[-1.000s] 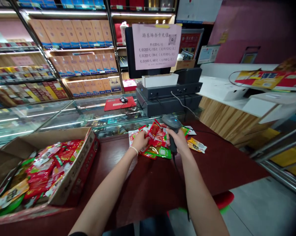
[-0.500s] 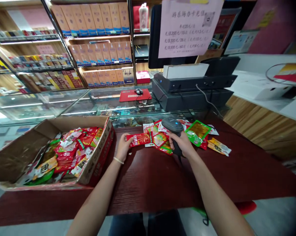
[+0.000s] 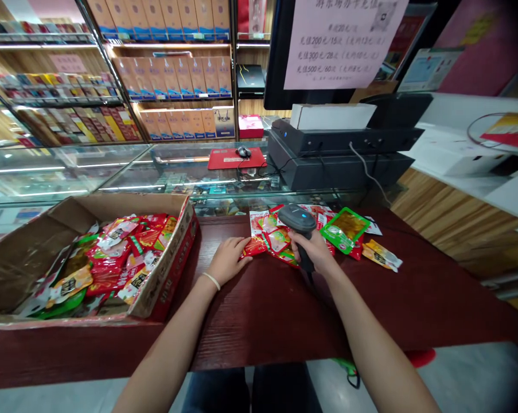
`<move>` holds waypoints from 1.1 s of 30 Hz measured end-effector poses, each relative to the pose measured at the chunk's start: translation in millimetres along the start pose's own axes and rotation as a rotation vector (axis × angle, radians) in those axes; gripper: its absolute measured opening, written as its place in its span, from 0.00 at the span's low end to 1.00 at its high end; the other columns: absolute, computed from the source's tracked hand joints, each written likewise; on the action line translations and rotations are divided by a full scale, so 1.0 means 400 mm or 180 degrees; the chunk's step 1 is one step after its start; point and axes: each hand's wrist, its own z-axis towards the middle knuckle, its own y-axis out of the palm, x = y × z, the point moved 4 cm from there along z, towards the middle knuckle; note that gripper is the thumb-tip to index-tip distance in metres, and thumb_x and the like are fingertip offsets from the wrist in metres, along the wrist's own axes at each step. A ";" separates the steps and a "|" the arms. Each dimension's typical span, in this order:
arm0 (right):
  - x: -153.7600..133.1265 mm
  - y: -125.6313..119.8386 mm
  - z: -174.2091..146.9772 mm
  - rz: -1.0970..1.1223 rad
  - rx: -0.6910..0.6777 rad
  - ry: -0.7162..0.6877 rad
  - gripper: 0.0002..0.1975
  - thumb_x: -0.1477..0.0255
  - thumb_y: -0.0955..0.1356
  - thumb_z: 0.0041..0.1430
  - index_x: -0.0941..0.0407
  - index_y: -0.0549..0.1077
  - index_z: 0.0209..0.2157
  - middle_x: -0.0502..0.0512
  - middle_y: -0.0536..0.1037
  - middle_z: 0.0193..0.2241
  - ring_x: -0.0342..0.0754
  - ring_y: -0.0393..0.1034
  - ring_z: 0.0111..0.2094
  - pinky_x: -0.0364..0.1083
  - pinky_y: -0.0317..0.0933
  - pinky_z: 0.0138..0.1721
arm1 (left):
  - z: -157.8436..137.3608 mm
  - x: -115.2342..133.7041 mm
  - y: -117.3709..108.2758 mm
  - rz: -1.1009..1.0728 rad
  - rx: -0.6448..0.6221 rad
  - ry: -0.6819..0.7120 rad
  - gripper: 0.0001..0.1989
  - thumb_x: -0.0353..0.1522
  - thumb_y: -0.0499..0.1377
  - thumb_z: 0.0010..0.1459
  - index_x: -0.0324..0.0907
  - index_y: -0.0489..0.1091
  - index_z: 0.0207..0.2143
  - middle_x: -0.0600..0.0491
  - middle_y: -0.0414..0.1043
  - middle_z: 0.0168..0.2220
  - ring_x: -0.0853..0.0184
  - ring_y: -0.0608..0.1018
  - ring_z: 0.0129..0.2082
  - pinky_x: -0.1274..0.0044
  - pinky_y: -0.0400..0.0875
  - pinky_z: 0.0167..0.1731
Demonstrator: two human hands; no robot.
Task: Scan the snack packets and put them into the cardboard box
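My right hand (image 3: 314, 250) is wrapped around the handle of a black barcode scanner (image 3: 296, 218), whose head is over a pile of snack packets. My left hand (image 3: 229, 261) rests low at the tabletop, with thumb and fingers closed on the left end of a red snack packet (image 3: 255, 246). That packet's right end meets the pile of red and green packets (image 3: 279, 240). A green packet with a clear window (image 3: 346, 230) lies on the pile's right side, and an orange-and-white packet (image 3: 381, 256) is just beyond it.
An open cardboard box (image 3: 179, 246) holding several snack packets stands at the left on the dark red table (image 3: 267, 321). Behind is a glass counter (image 3: 176, 166) with a mouse (image 3: 243, 152) on a red mat. A monitor (image 3: 277, 69) and black till equipment (image 3: 340, 172) stand at the back right.
My left hand has turned palm-down and moved slightly right, lowering the red packet beside the pile. The scanner has shifted slightly left. The view has tilted down a little.
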 end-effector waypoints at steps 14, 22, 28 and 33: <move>-0.001 0.013 -0.005 -0.0189 -0.0120 -0.0139 0.20 0.54 0.75 0.51 0.53 0.68 0.21 0.48 0.69 0.14 0.43 0.62 0.12 0.43 0.57 0.13 | 0.003 -0.081 -0.003 -0.4015 0.1552 -0.1897 0.27 0.47 0.64 0.53 0.36 0.73 0.48 0.46 0.80 0.39 0.64 0.79 0.35 0.74 0.72 0.38; 0.006 0.038 -0.020 -0.0611 -0.0386 -0.0129 0.22 0.59 0.75 0.51 0.52 0.68 0.44 0.43 0.71 0.17 0.43 0.63 0.12 0.42 0.58 0.13 | 0.003 -0.091 -0.010 -0.3396 0.1687 -0.1665 0.23 0.36 0.67 0.48 0.38 0.73 0.47 0.44 0.79 0.47 0.61 0.80 0.45 0.71 0.73 0.46; 0.006 0.065 -0.044 -0.0829 -0.0657 -0.0165 0.27 0.60 0.74 0.52 0.52 0.66 0.51 0.43 0.72 0.17 0.44 0.65 0.13 0.42 0.60 0.15 | 0.000 -0.093 -0.011 -0.3156 0.1659 -0.1674 0.21 0.35 0.65 0.51 0.37 0.74 0.47 0.44 0.79 0.46 0.61 0.80 0.44 0.72 0.73 0.45; -0.006 0.071 -0.051 -0.0985 -0.0768 -0.0184 0.16 0.62 0.75 0.52 0.53 0.72 0.40 0.45 0.71 0.15 0.46 0.65 0.13 0.44 0.58 0.15 | 0.001 -0.082 -0.021 -0.2803 0.1618 -0.1575 0.18 0.33 0.61 0.53 0.38 0.75 0.47 0.48 0.80 0.46 0.62 0.79 0.45 0.73 0.71 0.48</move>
